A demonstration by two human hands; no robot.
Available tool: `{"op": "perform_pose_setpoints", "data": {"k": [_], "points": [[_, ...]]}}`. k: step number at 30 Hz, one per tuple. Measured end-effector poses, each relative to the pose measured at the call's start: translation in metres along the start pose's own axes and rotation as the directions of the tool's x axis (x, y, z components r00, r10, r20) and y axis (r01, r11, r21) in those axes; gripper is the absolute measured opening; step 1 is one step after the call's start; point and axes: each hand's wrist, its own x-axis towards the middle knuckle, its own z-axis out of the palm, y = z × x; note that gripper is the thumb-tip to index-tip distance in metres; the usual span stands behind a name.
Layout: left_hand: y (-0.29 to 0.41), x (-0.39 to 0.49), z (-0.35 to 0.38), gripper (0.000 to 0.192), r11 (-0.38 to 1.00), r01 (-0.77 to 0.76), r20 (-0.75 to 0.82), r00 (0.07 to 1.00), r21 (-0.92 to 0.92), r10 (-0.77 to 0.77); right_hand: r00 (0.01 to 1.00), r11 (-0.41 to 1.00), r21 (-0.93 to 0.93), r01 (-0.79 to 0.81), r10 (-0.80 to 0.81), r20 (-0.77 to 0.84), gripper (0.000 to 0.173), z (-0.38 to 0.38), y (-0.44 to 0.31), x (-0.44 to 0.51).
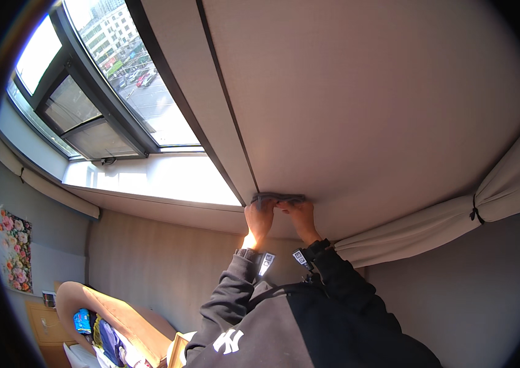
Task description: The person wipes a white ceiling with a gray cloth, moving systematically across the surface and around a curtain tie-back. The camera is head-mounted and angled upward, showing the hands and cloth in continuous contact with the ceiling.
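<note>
Both hands meet at a dark grey cloth (294, 198), which is bunched against a large beige panel (356, 106). My left hand (260, 218) grips the cloth's left part, just beside a dark seam (225, 92) in the panel. On the cloth's right part is my right hand (303, 217), its fingers curled into the fabric. The two hands are close together, thumbs near each other. Part of the fingers is hidden by the cloth and the backs of the hands. Devices with printed codes (267, 263) are strapped at both wrists, over dark sleeves.
A dark-framed window (168, 83) with a smaller tilted sash (90, 119) lies left, near a sunlit white ledge (172, 175). Beige curtains (425, 225) with a black tie run along the right. At lower left, a brown armchair (117, 317) holds clothes (110, 340).
</note>
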Motion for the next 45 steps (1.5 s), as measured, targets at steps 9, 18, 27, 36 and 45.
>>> {"op": "perform_pose_setpoints", "data": {"k": [9, 18, 27, 36, 45], "points": [[0.063, 0.034, -0.029, 0.011, 0.952, 0.089, 0.035, 0.996, -0.294, -0.083, 0.987, 0.986, -0.072, 0.148, -0.152, -0.047, 0.018, -0.008, -0.069, -0.012], [0.125, 0.059, -0.022, 0.014, 0.933, 0.092, 0.06, 0.995, -0.347, -0.076, 0.956, 0.959, -0.031, 0.281, -0.283, -0.076, 0.02, -0.043, -0.141, -0.018], [0.065, -0.027, 0.097, 0.016, 0.946, 0.259, 0.198, 0.955, -0.195, -0.221, 0.979, 0.977, -0.138, -0.163, 0.144, -0.141, 0.015, -0.127, -0.015, -0.02], [0.225, 0.055, 0.031, 0.012, 0.837, -0.019, -0.204, 0.973, -0.548, -0.112, 0.873, 0.85, -0.212, 0.482, -0.487, 0.029, 0.022, -0.122, -0.19, -0.03], [0.186, 0.012, 0.078, 0.011, 0.961, 0.072, -0.075, 0.993, -0.266, -0.095, 0.886, 0.809, -0.384, 0.445, -0.46, 0.056, 0.018, -0.163, -0.117, -0.018]]}}
